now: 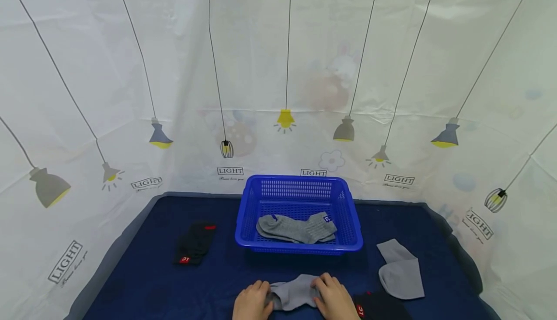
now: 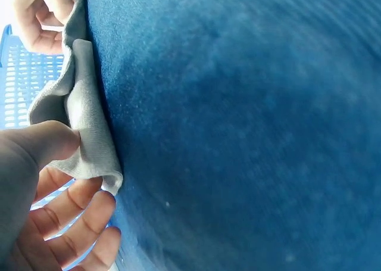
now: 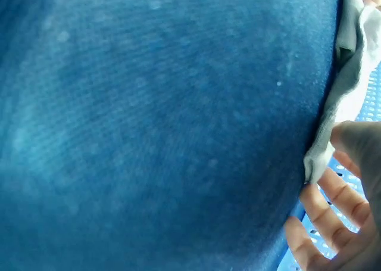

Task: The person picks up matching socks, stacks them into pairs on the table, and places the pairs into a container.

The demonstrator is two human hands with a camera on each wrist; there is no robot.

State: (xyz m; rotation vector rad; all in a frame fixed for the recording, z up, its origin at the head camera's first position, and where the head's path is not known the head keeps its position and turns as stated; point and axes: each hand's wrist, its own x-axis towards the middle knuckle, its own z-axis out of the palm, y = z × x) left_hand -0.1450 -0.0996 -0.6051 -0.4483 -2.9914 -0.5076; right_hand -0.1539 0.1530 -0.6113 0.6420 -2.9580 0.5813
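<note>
A light grey sock [image 1: 296, 292] lies across the front of the table, stretched between both hands. My left hand [image 1: 253, 300] pinches its left end, with the thumb on top and the fingers beneath in the left wrist view. At the other end, my right hand [image 1: 335, 298] grips the fabric between thumb and fingers. Along its length the sock [image 2: 92, 116] is folded and wavy, lying low on the dark blue cloth. Just beyond the hands stands a blue plastic basket [image 1: 300, 249] holding grey socks [image 1: 296, 228] with a blue mark at the cuff.
Folded black socks [image 1: 196, 242] with red labels lie left of the basket. Another grey sock [image 1: 402, 271], bent over on itself, is at the right. Beside my right hand sits a black sock [image 1: 380, 306] with a red label. A lamp-printed curtain [image 1: 270, 68] surrounds the table.
</note>
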